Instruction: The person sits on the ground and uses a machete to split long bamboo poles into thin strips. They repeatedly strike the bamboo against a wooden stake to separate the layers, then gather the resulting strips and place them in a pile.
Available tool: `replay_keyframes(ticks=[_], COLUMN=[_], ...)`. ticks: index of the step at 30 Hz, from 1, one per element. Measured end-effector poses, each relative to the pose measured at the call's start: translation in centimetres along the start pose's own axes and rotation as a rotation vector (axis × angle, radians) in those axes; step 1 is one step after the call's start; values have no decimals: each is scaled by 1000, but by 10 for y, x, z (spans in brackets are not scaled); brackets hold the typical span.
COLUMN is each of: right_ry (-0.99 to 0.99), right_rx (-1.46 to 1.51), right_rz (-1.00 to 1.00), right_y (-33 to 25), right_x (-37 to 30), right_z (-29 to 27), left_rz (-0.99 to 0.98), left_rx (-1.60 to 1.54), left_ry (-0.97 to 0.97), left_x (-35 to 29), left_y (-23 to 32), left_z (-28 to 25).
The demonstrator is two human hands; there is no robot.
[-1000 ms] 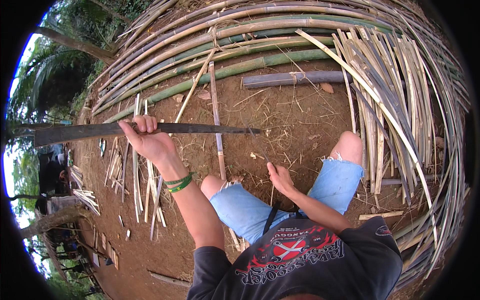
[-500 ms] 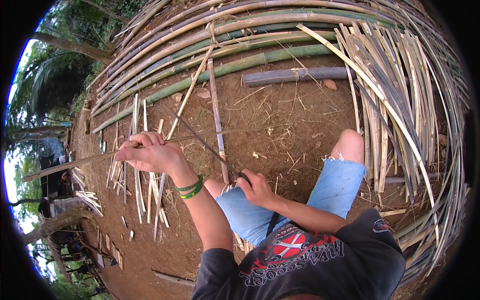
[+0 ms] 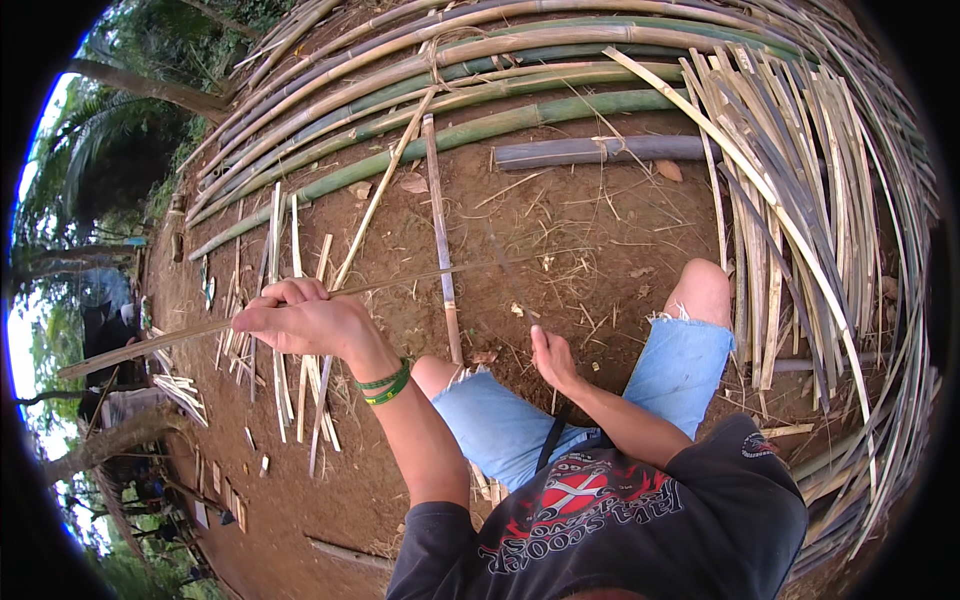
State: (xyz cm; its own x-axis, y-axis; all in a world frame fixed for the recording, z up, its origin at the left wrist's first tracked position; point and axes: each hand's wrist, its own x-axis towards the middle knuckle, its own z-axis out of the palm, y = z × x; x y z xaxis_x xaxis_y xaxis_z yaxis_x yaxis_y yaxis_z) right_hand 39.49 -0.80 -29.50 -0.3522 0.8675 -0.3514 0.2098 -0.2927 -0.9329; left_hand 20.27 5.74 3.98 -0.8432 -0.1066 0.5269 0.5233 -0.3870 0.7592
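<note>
My left hand (image 3: 308, 318), with green bands at its wrist, is closed around a long thin bamboo strip (image 3: 150, 345). One end of the strip reaches far to the left, and the other runs over the ground in front of my knees. My right hand (image 3: 558, 362) grips a long-bladed knife (image 3: 512, 285) in front of my denim shorts. The blade is smeared by motion and points away from me, crossing the strip's right part in the picture. Whether blade and strip touch, I cannot tell. The knife's handle is mostly hidden in my fist.
Long bamboo poles (image 3: 420, 145) lie across the far side. A heap of split bamboo strips (image 3: 800, 220) is at right, shorter strips (image 3: 280, 330) at left. A flat bamboo slat (image 3: 440, 230) and a dark bamboo piece (image 3: 610, 150) lie ahead on shaving-strewn soil.
My right hand with the knife has moved to the right, and the blade has swung from pointing far left to nearly straight ahead. My left hand still holds the strip, almost unmoved.
</note>
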Motion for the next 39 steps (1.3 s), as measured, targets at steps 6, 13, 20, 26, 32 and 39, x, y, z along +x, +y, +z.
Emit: replay_keyframes(ticks=[6,13,20,26,32,39], right_ry=[-133,102,-144,-1,-48,21], right_rx=[2,-355,-184,-177,14,-108], right_rz=[-37,222,1,395,414,334], right_y=[6,83,21,89,56,72], right_x=[6,29,1,39,20,23], right_z=[-15,-40,-53,-53,-55,-58], left_rz=[-4,-36,-24,-68,-152,-116], left_rx=[-11,-69,-79,-182,-254,-439], left_ry=[-2,-14,-6,-48,-77,-140], left_x=[-6,-4,-10,-1,23,78], left_y=[3,6,6,9,3,39], left_z=[3,5,-4,-5,-19,-65])
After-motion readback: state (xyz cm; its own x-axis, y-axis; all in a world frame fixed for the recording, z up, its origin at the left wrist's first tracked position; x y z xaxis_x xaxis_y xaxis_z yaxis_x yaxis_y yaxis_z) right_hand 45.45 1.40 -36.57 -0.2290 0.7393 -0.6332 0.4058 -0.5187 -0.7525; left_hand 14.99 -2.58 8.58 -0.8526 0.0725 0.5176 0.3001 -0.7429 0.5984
